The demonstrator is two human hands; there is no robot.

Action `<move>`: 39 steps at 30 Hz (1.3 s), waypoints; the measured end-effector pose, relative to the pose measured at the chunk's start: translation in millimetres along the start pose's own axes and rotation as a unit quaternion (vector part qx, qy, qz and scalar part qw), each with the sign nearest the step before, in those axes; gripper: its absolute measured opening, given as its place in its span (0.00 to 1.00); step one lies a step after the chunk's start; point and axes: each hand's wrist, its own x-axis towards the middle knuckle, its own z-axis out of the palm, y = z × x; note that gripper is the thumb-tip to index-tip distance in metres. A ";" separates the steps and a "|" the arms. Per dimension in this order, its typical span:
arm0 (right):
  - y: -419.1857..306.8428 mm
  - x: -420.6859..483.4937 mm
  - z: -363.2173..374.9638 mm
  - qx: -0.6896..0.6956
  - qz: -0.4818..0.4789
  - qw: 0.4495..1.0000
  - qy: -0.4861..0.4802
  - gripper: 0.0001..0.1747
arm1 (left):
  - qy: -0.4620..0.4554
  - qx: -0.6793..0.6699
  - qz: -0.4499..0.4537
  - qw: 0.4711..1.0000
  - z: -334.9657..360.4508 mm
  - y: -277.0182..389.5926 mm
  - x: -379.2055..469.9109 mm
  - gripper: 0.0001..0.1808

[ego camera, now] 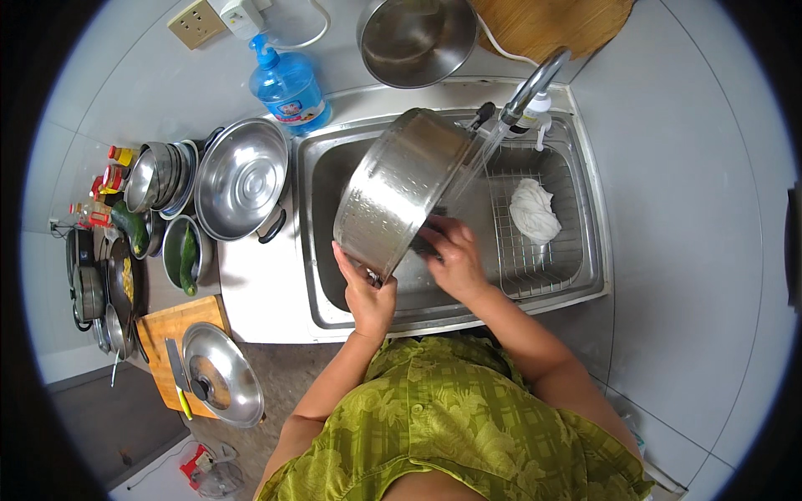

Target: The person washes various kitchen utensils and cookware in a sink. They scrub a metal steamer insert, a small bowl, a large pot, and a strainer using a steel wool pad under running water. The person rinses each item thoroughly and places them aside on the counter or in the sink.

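A wet stainless steel pot (401, 191) is tipped on its side over the left basin of the sink (322, 269), its mouth towards the right. My left hand (369, 297) grips its near edge, where a metal handle partly shows between the fingers. At the pot's mouth, my right hand (454, 257) has its fingers curled around a dark scrubber (426, 247), mostly hidden and blurred. Water (479, 160) runs from the chrome faucet (532, 84) down by the pot's rim. The inside of the pot is out of sight.
A wire basket (507, 275) with a white cloth (534, 211) sits right. A steel wok (241, 178), stacked bowls (147, 178) and a blue pump bottle (288, 94) stand left. A cleaver (177, 366) and a lid (222, 376) lie on the cutting board (207, 311).
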 end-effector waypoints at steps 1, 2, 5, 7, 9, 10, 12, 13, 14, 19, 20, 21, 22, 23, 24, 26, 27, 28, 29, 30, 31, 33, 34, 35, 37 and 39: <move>-4.5 2.1 9.1 0.038 -0.004 0.999 -0.007 0.24 | -0.005 -0.013 -0.007 1.000 1.6 0.9 -0.1 0.55; -11.5 1.3 12.9 0.034 -0.012 0.998 -0.050 0.26 | -0.017 -0.055 -0.011 0.998 4.1 0.0 0.2 0.54; -3.1 -2.4 28.8 0.035 -0.012 0.988 -0.152 0.21 | -0.046 -0.157 -0.018 0.986 9.4 -3.4 1.0 0.53; 35.7 2.9 30.8 -0.104 -0.108 0.969 -0.198 0.21 | -0.060 -0.185 -0.031 0.980 9.8 -0.9 0.1 0.53; 74.1 23.9 5.1 -0.286 -0.202 0.905 -0.241 0.21 | -0.076 -0.204 -0.059 0.974 9.1 5.1 -1.1 0.52; 85.9 40.5 -11.3 -0.347 -0.165 0.900 -0.204 0.22 | -0.086 -0.195 -0.066 0.975 10.1 3.5 -1.2 0.52; 105.9 72.6 -48.1 -0.384 -0.226 0.888 -0.117 0.20 | -0.087 -0.277 -0.123 0.949 14.9 11.8 -4.5 0.52; 107.7 82.8 -57.5 -0.422 -0.218 0.872 -0.122 0.20 | -0.098 -0.289 -0.138 0.942 15.8 12.4 -5.2 0.52; 103.7 84.2 -61.6 -0.421 -0.217 0.873 -0.111 0.19 | -0.108 -0.300 -0.152 0.936 16.5 12.7 -5.2 0.52; 80.0 31.4 -20.0 -0.409 -0.100 0.882 -0.211 0.25 | -0.093 -0.337 -0.164 0.923 20.6 30.8 3.9 0.52; 66.1 16.7 -6.3 -0.329 -0.063 0.907 -0.255 0.25 | -0.104 -0.295 -0.149 0.938 22.2 21.1 5.0 0.52; 47.5 5.1 2.2 -0.215 -0.039 0.945 -0.242 0.22 | -0.109 -0.272 -0.156 0.943 20.6 17.4 5.5 0.52; 33.8 -1.3 9.6 -0.075 -0.001 0.968 -0.241 0.22 | -0.120 -0.248 -0.163 0.947 20.4 16.1 6.5 0.52; 20.2 4.9 9.9 0.136 0.055 0.952 -0.268 0.22 | -0.127 -0.224 -0.171 0.951 20.2 13.8 7.1 0.52; 19.0 -1.2 16.6 0.249 0.092 0.931 -0.250 0.21 | -0.126 -0.236 -0.163 0.950 21.3 9.2 8.1 0.52; 27.1 -8.2 20.7 0.303 0.079 0.921 -0.234 0.20 | -0.123 -0.260 -0.147 0.946 24.2 0.1 9.9 0.52; 37.3 -6.1 15.0 0.247 0.030 0.939 -0.239 0.20 | -0.123 -0.276 -0.140 0.943 22.1 0.5 11.2 0.52; 47.1 -1.1 5.7 0.190 -0.022 0.951 -0.245 0.19 | -0.118 -0.293 -0.132 0.940 20.0 2.0 13.7 0.52; 58.1 2.4 -12.7 -0.047 -0.065 0.960 -0.267 0.19 | -0.114 -0.295 -0.135 0.939 17.9 6.2 15.0 0.52; 80.4 9.7 -25.6 -0.114 -0.111 0.957 -0.243 0.17 | -0.114 -0.300 -0.137 0.937 16.8 12.0 16.7 0.52; 99.3 41.4 -55.2 -0.354 -0.169 0.898 -0.197 0.15 | -0.112 -0.303 -0.139 0.936 15.7 16.7 18.2 0.52; 101.9 68.1 -77.8 -0.362 -0.155 0.910 -0.131 0.15 | -0.126 -0.281 -0.156 0.939 15.3 16.1 17.6 0.52; 104.8 68.8 -74.6 -0.382 -0.162 0.902 -0.122 0.15 | -0.123 -0.273 -0.175 0.938 14.9 22.6 16.1 0.52; 108.4 67.7 -68.7 -0.401 -0.168 0.893 -0.113 0.16 | -0.120 -0.277 -0.171 0.938 15.6 22.5 15.2 0.52; 97.5 43.9 -45.1 -0.382 -0.117 0.899 -0.179 0.18 | -0.117 -0.287 -0.160 0.937 17.6 22.8 15.7 0.52; 64.4 21.4 -19.5 -0.299 -0.065 0.914 -0.265 0.24 | -0.121 -0.283 -0.149 0.940 18.8 22.8 16.4 0.52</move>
